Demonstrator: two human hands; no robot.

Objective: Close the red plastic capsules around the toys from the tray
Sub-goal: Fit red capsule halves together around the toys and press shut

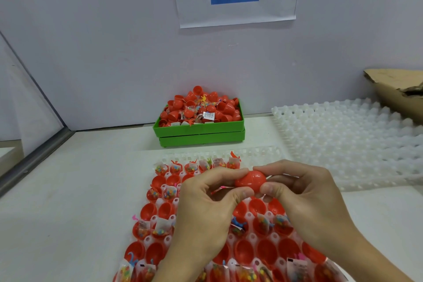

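Head view: both hands meet above the tray
Left hand (207, 199): thumb and fingers pinch the left end of the red capsule (250, 181)
Right hand (304, 192): thumb and fingers pinch the capsule's right end
Red capsule: held lengthwise between the hands, halves joined, above the white tray (158, 220)
White tray: on the surface (75, 190), holding red halves and bagged toys (170, 192)
Green bin (199, 130): behind, heaped with capsule halves

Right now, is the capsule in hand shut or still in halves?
Shut, it appears: the red capsule, pinched between left hand and right hand, shows joined halves with one seam.
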